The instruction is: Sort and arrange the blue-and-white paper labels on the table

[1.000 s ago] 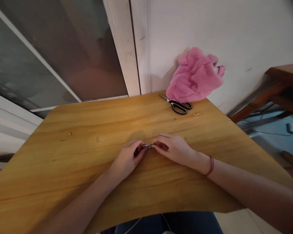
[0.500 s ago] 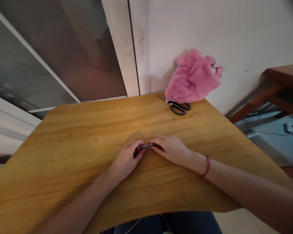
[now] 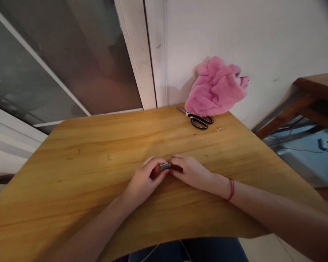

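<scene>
The small grey piece (image 3: 165, 166) is on the person's side of the scissors (image 3: 191, 116), somewhat to their left, between the left hand (image 3: 144, 178) and the right hand (image 3: 193, 170). 0.5 s ago it showed as a long, dark sliver; now a shorter, broader face shows, with a pale upper edge. That suggests the piece is being turned or worked, the handling unfinished. The left thumb and fingers pinch it; whether the right fingertips grip its end or merely sit beside it, I cannot tell. Farther out, 1 pink cloth (image 3: 215, 89) sits just behind the scissors, which have stayed put.
</scene>
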`<state>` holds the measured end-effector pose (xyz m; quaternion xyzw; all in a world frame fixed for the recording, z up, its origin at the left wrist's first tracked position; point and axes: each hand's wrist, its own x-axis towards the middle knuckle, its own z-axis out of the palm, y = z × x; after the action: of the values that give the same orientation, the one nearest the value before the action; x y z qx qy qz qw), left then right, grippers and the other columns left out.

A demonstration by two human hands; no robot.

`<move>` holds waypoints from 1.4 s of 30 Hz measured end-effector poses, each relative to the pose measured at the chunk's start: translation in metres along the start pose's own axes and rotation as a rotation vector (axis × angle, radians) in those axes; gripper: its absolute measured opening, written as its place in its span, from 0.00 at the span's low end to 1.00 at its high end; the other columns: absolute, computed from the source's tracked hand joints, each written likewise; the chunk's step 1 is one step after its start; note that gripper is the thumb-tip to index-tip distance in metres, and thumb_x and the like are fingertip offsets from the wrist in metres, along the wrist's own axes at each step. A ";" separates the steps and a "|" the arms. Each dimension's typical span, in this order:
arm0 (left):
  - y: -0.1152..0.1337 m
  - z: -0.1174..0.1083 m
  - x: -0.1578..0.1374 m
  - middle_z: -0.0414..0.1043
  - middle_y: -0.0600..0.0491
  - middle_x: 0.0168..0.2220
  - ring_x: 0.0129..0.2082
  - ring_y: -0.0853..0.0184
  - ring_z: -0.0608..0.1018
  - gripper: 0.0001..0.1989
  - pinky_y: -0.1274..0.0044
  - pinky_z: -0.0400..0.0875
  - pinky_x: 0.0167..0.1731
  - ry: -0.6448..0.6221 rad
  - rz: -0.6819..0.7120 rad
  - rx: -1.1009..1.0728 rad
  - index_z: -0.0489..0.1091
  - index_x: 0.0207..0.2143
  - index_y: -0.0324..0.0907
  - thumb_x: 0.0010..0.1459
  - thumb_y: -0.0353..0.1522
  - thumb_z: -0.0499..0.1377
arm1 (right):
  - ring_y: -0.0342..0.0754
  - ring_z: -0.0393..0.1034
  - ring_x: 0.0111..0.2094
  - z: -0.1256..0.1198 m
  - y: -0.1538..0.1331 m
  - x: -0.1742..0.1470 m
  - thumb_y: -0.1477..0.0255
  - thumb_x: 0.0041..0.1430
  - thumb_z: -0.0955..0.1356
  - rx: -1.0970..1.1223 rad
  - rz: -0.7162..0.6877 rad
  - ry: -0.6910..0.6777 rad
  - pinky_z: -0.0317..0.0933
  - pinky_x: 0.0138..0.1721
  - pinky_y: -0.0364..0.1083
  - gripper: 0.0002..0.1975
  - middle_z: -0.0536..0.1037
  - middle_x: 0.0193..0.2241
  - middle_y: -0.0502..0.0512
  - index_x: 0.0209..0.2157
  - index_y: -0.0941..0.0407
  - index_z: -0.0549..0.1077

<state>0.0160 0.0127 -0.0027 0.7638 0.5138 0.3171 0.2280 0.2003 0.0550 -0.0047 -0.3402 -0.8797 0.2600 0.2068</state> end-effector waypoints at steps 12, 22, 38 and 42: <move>-0.002 0.003 0.003 0.64 0.59 0.25 0.24 0.74 0.66 0.04 0.82 0.62 0.25 -0.071 -0.154 -0.119 0.63 0.35 0.44 0.57 0.33 0.54 | 0.40 0.63 0.26 -0.003 -0.003 0.001 0.72 0.56 0.65 0.087 0.101 0.001 0.55 0.28 0.40 0.06 0.72 0.27 0.50 0.36 0.57 0.69; -0.005 0.002 0.002 0.58 0.61 0.22 0.21 0.75 0.63 0.04 0.82 0.58 0.23 -0.090 -0.148 -0.092 0.62 0.32 0.43 0.57 0.34 0.54 | 0.40 0.65 0.27 -0.005 0.000 0.001 0.73 0.55 0.66 0.199 0.107 0.033 0.58 0.29 0.39 0.09 0.74 0.28 0.50 0.39 0.57 0.69; -0.010 0.004 0.003 0.61 0.60 0.25 0.23 0.74 0.64 0.04 0.82 0.57 0.23 -0.133 -0.131 -0.120 0.62 0.36 0.44 0.57 0.31 0.53 | 0.41 0.65 0.28 -0.004 -0.005 0.005 0.64 0.62 0.60 0.295 0.221 0.030 0.57 0.29 0.40 0.12 0.73 0.29 0.50 0.37 0.56 0.67; -0.008 0.005 0.004 0.60 0.60 0.24 0.23 0.74 0.64 0.03 0.82 0.57 0.23 -0.143 -0.123 -0.128 0.61 0.35 0.44 0.57 0.31 0.53 | 0.41 0.65 0.28 -0.002 -0.007 0.005 0.64 0.62 0.60 0.278 0.224 0.044 0.56 0.28 0.40 0.11 0.73 0.28 0.50 0.37 0.56 0.67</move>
<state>0.0154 0.0190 -0.0103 0.7352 0.5210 0.2794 0.3316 0.1949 0.0547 0.0021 -0.4099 -0.7872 0.3929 0.2405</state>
